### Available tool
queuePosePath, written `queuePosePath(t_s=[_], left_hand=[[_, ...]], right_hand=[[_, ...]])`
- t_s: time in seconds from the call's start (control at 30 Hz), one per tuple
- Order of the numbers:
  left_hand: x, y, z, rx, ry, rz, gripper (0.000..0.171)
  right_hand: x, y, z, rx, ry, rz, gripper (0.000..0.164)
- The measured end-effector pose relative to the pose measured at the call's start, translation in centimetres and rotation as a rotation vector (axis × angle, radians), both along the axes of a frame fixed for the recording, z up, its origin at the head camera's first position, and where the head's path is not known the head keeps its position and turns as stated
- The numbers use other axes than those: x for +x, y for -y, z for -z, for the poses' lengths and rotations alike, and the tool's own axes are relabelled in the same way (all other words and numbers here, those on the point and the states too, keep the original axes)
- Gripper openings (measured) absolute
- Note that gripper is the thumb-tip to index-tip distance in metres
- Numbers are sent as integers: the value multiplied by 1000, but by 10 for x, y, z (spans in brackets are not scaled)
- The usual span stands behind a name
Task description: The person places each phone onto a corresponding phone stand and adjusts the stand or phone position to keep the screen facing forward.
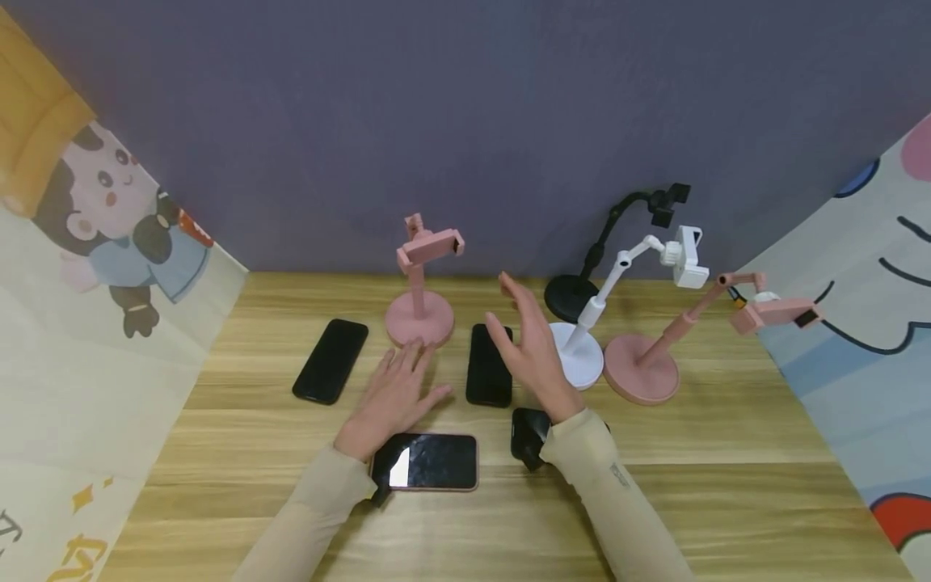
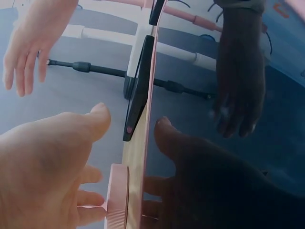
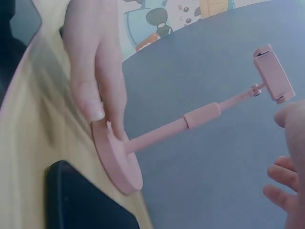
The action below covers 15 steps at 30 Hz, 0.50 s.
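A pink phone stand (image 1: 419, 318) with a round base and a clamp on top stands at the back, left of centre. My left hand (image 1: 396, 388) reaches to it with fingers loosely spread, fingertips on the near edge of the base (image 3: 119, 162). Raised beside the stand, my right hand (image 1: 534, 347) has thumb and fingers apart and nothing between them. In the right wrist view its fingers (image 3: 281, 183) show below the stand's clamp (image 3: 275, 76). A black phone (image 1: 490, 368) lies between the two hands. Under my left wrist is a pink-rimmed phone (image 1: 440, 462), screen up.
Another black phone (image 1: 330, 361) lies at the left, and a dark one (image 1: 525, 428) is partly hidden by my right wrist. Black (image 1: 570, 297), white (image 1: 582, 360) and pink (image 1: 642, 372) stands crowd the right. A grey-blue wall (image 1: 465, 137) borders the wooden table (image 1: 240, 485).
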<state>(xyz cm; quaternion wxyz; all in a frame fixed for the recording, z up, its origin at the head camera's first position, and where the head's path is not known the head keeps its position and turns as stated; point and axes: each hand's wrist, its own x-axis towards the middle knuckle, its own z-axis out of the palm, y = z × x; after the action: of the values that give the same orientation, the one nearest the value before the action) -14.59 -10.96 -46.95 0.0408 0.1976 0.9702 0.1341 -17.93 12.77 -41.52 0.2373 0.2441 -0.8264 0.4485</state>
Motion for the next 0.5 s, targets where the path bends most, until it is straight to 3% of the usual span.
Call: queuePosePath(t_s=[0.33,0.5], left_hand=[[-4,-3,-2,-74,37,-1,87],[-11,-1,-8,-26,-5,47,86]], right_hand=[[-18,15,-20,-77,-6,-67,60],[-25,21,-31,-95,-8,-94,60]])
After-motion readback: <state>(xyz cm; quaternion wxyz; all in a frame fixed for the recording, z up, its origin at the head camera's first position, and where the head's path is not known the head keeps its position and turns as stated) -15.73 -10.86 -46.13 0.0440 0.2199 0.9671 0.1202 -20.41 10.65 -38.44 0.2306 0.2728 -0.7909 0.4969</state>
